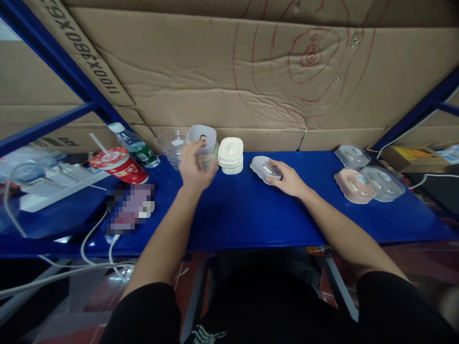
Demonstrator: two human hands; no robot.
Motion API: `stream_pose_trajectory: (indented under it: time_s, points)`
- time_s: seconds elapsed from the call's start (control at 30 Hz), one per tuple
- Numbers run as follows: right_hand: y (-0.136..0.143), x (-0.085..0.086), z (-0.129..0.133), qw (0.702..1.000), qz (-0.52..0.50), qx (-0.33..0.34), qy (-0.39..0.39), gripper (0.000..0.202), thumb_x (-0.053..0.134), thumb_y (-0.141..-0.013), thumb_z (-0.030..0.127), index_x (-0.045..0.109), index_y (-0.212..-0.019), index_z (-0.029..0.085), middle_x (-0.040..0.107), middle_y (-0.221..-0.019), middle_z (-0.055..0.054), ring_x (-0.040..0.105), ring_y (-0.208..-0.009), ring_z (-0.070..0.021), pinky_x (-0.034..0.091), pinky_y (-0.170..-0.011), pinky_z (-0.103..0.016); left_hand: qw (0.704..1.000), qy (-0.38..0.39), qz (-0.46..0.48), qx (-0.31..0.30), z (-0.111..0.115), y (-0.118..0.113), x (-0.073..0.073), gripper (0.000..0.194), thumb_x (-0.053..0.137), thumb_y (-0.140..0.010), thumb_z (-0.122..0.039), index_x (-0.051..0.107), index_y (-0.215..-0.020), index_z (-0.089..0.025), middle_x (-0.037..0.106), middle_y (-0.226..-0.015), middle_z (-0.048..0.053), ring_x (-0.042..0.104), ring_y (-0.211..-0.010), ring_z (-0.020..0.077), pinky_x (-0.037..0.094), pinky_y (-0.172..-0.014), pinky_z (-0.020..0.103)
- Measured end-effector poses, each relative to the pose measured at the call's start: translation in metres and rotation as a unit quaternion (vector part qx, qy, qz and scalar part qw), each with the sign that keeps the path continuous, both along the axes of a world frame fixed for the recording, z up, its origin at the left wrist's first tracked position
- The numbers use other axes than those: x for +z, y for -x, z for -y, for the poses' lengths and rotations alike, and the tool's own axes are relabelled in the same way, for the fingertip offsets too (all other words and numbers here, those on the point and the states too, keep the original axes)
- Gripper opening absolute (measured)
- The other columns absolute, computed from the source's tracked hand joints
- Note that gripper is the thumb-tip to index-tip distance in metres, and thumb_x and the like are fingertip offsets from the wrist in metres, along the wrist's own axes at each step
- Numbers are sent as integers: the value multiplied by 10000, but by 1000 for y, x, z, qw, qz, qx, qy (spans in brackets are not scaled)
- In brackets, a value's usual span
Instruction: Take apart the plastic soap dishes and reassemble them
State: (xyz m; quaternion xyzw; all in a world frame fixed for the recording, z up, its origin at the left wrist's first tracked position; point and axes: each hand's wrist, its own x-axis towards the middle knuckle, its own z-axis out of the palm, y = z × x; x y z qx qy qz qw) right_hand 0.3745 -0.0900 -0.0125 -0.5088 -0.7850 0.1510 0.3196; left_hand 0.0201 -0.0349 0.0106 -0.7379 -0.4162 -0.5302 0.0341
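My left hand (pixel 197 167) is raised with its fingers apart, in front of a translucent plastic tub (pixel 202 134) at the back of the blue table. It hides part of the tub, and I cannot tell whether it touches it. To the right of the tub stands a stack of cream square lids (pixel 230 155). My right hand (pixel 287 179) grips the right side of a shallow grey plastic lid (pixel 258 167) with a wavy rim and a white oblong piece on top. This grey lid lies on or just above the table.
Clear plastic bowls (pixel 172 143), a water bottle (pixel 139 148) and a red paper cup (pixel 124 165) with a straw stand at left, near a power strip (pixel 46 193). At right lie a pink lid (pixel 355 186) and grey lids (pixel 353 156). Cardboard (pixel 179 57) walls the back.
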Motion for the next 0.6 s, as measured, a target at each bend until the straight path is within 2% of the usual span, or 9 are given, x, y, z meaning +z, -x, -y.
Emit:
stream_pose_trajectory:
  time_s: [0.07, 0.13, 0.2, 0.3, 0.4, 0.5, 0.6]
  points:
    - [6, -3, 2, 998, -27, 50, -20, 821, 689, -931, 700, 536, -1594, 240, 657, -1529, -182, 637, -1407, -410, 492, -1186, -659, 994, -29, -91, -57, 18, -29, -4, 866, 750, -866, -782, 566, -1475, -195, 653, -1450, 202, 621, -1397, 401, 594, -1055, 509]
    - [11, -5, 6, 994, -37, 99, -37, 830, 693, -923, 733, 538, -1595, 271, 632, -1559, -174, 619, -1426, -404, 487, -1196, -654, 983, 6, -160, -91, 32, -51, -9, 958, 803, -826, -779, 541, -1539, -195, 612, -1524, 219, 643, -1378, 394, 640, -961, 447]
    - [16, -7, 9, 989, -43, 135, -46, 847, 700, -914, 752, 531, -1602, 290, 631, -1554, -169, 625, -1411, -398, 502, -1183, -645, 969, 60, -211, -114, 40, -63, -12, 997, 826, -822, -757, 513, -1588, -200, 580, -1571, 219, 677, -1337, 379, 663, -876, 408]
    - [21, -9, 12, 986, -52, 153, -51, 843, 706, -910, 756, 544, -1598, 295, 655, -1512, -166, 651, -1364, -388, 530, -1150, -630, 951, 116, -251, -138, 39, -64, -14, 985, 839, -824, -731, 523, -1591, -201, 567, -1586, 212, 731, -1241, 360, 675, -825, 410]
    - [23, -9, 12, 986, -66, 149, -43, 819, 719, -899, 759, 573, -1575, 319, 680, -1482, -145, 661, -1348, -376, 528, -1151, -623, 945, 129, -261, -148, 34, -60, -16, 967, 850, -806, -732, 555, -1565, -212, 562, -1585, 207, 748, -1195, 356, 677, -820, 421]
    - [24, -7, 12, 984, -98, 146, -33, 796, 717, -897, 765, 597, -1547, 321, 709, -1447, -131, 679, -1320, -366, 525, -1148, -618, 948, 119, -254, -151, 31, -58, -18, 995, 866, -780, -738, 549, -1571, -223, 564, -1575, 208, 733, -1233, 372, 675, -850, 430]
    - [23, -2, 12, 980, -134, 142, -25, 765, 698, -920, 755, 593, -1542, 321, 726, -1425, -123, 680, -1320, -356, 521, -1153, -608, 949, 109, -247, -164, 31, -58, -19, 1103, 868, -754, -762, 476, -1626, -211, 550, -1588, 224, 684, -1327, 398, 672, -893, 449]
